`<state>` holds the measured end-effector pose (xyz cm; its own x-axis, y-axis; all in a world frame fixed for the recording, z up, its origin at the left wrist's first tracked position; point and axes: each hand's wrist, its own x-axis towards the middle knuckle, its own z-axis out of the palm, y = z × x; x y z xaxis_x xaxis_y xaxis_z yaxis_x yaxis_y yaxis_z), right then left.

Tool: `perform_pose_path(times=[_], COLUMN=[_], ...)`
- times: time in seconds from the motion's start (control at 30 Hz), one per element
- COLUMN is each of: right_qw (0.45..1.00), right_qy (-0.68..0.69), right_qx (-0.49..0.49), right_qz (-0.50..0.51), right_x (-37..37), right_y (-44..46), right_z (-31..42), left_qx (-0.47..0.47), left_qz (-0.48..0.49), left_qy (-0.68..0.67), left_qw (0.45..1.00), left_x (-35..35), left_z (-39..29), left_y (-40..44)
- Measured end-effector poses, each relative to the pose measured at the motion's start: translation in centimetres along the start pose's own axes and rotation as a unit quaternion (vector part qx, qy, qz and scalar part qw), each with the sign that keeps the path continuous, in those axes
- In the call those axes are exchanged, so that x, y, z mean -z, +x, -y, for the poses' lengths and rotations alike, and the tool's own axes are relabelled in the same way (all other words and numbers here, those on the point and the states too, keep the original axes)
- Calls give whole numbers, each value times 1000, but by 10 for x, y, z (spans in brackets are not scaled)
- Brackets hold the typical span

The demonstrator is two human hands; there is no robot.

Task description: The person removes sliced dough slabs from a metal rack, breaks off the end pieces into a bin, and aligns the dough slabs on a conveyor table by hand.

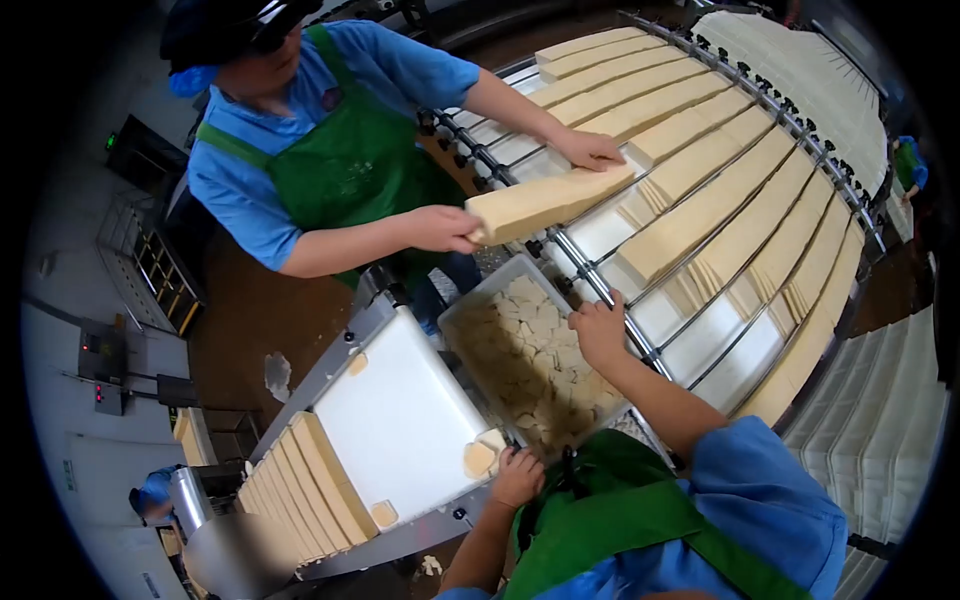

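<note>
The gray bin (470, 375) sits between the white belt (375, 400) and the slatted rack (640, 345), filled with a loose heap of pale, flat scraps (535, 335), irregular and angular, partly in shadow. The right hand (600, 335) is at the rack's near rail beside the bin, its index finger extended; how firmly it touches cannot be told. The left hand (519, 477) has its fingers bent at the belt's edge, beside rounded offcuts (480, 459); their grip cannot be told. Long cream slabs (333, 477) lie side by side on the belt, and more blocks (690, 215) line the rack. Across from the wearer, a co-worker in a green apron (345, 170) holds one long block (545, 203) with both hands.
</note>
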<state>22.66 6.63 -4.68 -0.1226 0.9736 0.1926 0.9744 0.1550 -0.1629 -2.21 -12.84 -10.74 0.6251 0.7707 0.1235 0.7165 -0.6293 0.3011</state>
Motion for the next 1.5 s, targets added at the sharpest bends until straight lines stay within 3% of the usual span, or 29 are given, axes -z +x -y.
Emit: perform_pose_path(times=[0.6,0.77,0.8,0.87,1.0,1.07,1.1,1.13,1.23,1.3,1.37,1.43,1.5], right_qw=[999,1000,1000,1000,999,999,998,998,999,996,999,995,995], right_qy=[-43,-2,14,-10,-9,-35,-37,-39,-21,-11,-21,-38,6], right_qx=[15,15,4,14,37,36,50,44,17,-49,-15,65,95], right_qz=[8,-6,12,15,-25,-7,-3,7,24,68,19,-71,-40], right_x=[-9,-17,-19,4,-8,-10,-9,-8,-7,-6,-6,-21,-57], right_y=[0,0,2,1,2,4,5,5,2,9,2,-4,-4], right_z=[-1,-8,-10,0,-8,-12,-13,-13,-8,-3,15,35,65], left_qx=[6,-25,9,-49,30,165,216,286,529,637,736,768,793], left_qz=[-36,-53,-60,-102,-214,-270,-312,-343,-437,-426,-380,-339,-272], left_qy=[11,-2,4,44,14,-71,-43,-11,-35,43,12,-13,-39], left_qw=[999,998,998,993,976,946,924,895,727,641,560,544,544], left_x=[0,-5,-4,6,23,29,29,33,45,44,53,63,67], left_z=[0,0,-2,-8,-21,-15,-6,0,30,58,78,90,106], left_y=[1,1,1,1,-15,-33,-46,-63,-118,-167,-212,-246,-270])
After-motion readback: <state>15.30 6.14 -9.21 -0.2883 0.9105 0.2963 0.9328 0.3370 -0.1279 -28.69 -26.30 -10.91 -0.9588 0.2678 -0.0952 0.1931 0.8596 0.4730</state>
